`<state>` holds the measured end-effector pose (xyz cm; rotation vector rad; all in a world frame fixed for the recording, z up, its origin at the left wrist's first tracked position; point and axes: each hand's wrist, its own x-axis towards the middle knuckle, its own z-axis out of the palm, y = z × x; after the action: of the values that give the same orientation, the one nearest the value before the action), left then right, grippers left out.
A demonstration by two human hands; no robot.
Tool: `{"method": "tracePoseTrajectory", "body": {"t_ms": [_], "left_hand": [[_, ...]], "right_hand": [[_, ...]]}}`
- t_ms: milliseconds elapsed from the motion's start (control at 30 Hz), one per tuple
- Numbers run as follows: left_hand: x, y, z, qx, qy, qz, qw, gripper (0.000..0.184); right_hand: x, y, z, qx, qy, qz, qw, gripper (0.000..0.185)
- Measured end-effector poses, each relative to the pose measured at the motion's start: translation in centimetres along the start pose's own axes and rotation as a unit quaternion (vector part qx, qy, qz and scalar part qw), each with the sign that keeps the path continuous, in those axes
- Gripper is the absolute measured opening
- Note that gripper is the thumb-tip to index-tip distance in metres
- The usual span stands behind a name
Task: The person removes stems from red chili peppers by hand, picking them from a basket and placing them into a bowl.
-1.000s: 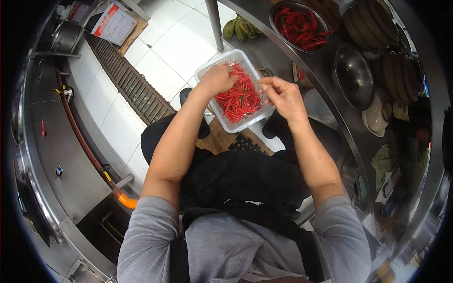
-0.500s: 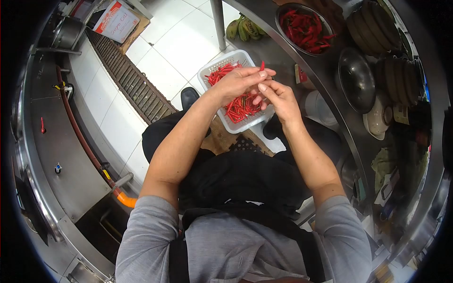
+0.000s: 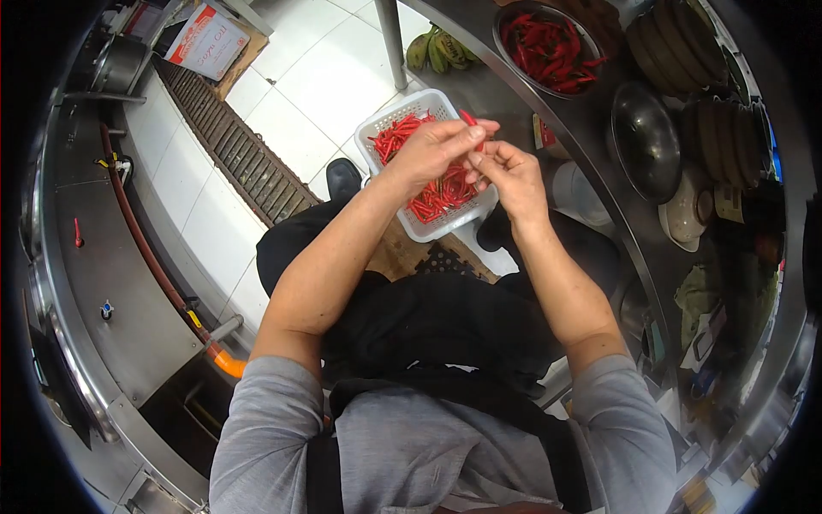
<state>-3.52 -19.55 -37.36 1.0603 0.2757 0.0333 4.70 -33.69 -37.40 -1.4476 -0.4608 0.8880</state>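
Observation:
A white perforated basket (image 3: pixel 419 231) of small red chillies (image 3: pixel 438 195) stands low in front of my knees. Above its right half, my left hand (image 3: pixel 432 150) pinches a red chilli (image 3: pixel 467 119) between thumb and fingers, with the chilli's tip pointing up and left. My right hand (image 3: pixel 512 178) is closed at the chilli's lower end, its fingertips close against those of my left hand. What lies between the right fingertips is partly hidden.
A metal bowl (image 3: pixel 503 67) of larger red chillies and a dark oval pan (image 3: pixel 644 144) are on the steel shelf at right. Green bananas (image 3: pixel 437 53) lie beyond the basket. A floor grate (image 3: pixel 231 141) and a steel counter (image 3: pixel 120 283) are at left.
My left hand has risen from the chillies in the basket with one chilli and met my right hand. Since the middle frame, the chilli has tilted and more of it shows between the hands.

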Motion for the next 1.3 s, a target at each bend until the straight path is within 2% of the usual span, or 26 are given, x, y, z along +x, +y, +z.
{"method": "tracePoseTrajectory", "body": {"t_ms": [67,167,267,333,500,567,600,667,700,733,767,800,833,867,933,967,1000,1067,1133,1267,1300], "left_hand": [[0.3,0.3,-0.4,0.059,0.062,0.047,0.995,0.033],[0.2,0.7,-0.8,0.093,0.106,0.040,0.989,0.027],[0.4,0.7,-1.7,0.139,0.098,0.016,0.985,0.024],[0.5,0.8,-2.2,0.133,0.089,0.000,0.987,0.024],[0.2,1.3,-2.9,0.121,0.074,-0.076,0.987,0.027],[0.3,1.1,-3.3,0.173,0.053,-0.137,0.974,0.028],[0.3,0.9,-3.4,0.172,0.055,-0.136,0.974,0.028],[0.5,0.3,-4.0,0.274,0.078,-0.142,0.948,0.030],[0.7,0.3,-4.8,0.468,0.089,-0.074,0.876,0.033],[0.8,0.6,-5.0,0.468,0.089,-0.074,0.876,0.033],[0.8,0.8,-5.2,0.534,0.023,-0.120,0.837,0.034],[0.8,1.0,-5.2,0.593,-0.043,-0.163,0.787,0.035],[0.1,1.9,-4.6,0.573,-0.043,-0.178,0.799,0.035],[0.2,1.8,-5.1,0.573,-0.041,-0.174,0.800,0.035],[0.2,1.8,-6.7,0.580,0.067,0.000,0.812,0.032],[-0.1,3.1,-6.5,0.533,0.119,-0.005,0.838,0.030],[-0.4,3.9,-6.4,0.531,0.123,-0.001,0.838,0.030],[-1.0,4.9,-6.3,0.476,0.207,0.041,0.854,0.024],[-1.3,5.1,-6.1,0.476,0.214,0.063,0.850,0.025],[-1.3,4.9,-6.1,0.493,0.203,0.084,0.842,0.026],[-1.1,4.8,-6.1,0.495,0.202,0.097,0.839,0.026]], "right_hand": [[0.3,-0.2,-0.4,-0.006,0.007,0.001,1.000,0.015],[0.4,-0.2,-0.6,-0.044,0.009,0.012,0.999,0.019],[0.0,-0.4,-0.3,-0.091,-0.012,0.006,0.996,0.018],[-0.2,-0.9,-0.1,-0.222,-0.013,-0.064,0.973,0.015],[-0.7,-0.8,0.6,-0.272,-0.031,-0.129,0.953,0.012],[-0.9,-0.7,1.0,-0.275,-0.043,-0.147,0.949,0.012],[-1.0,-0.5,1.2,-0.293,-0.064,-0.187,0.935,0.012],[-0.9,-0.3,1.3,-0.311,-0.085,-0.227,0.919,0.012],[-0.8,-0.3,1.2,-0.328,-0.091,-0.186,0.922,0.013],[-0.8,-0.3,1.0,-0.345,-0.095,-0.145,0.922,0.013],[-0.8,-0.3,0.7,-0.346,-0.095,-0.145,0.922,0.013],[-0.9,-0.5,0.4,-0.336,-0.062,-0.143,0.929,0.013],[-1.0,-0.8,0.1,-0.326,-0.031,-0.141,0.934,0.013],[-1.6,-2.1,-0.2,-0.310,-0.002,-0.098,0.946,0.014],[-2.8,-4.0,-1.6,-0.277,0.074,-0.105,0.952,0.015],[-3.6,-5.3,-2.6,-0.256,0.108,-0.115,0.954,0.015],[-4.6,-6.8,-3.6,-0.235,0.141,-0.127,0.953,0.016],[-6.4,-9.6,-5.8,-0.150,0.198,-0.183,0.951,0.018],[-7.3,-11.8,-9.0,-0.197,0.268,-0.260,0.906,0.020],[-6.1,-14.5,-13.1,-0.256,0.336,-0.281,0.862,0.022],[-5.7,-14.7,-13.9,-0.469,0.282,-0.219,0.808,0.023]]}}
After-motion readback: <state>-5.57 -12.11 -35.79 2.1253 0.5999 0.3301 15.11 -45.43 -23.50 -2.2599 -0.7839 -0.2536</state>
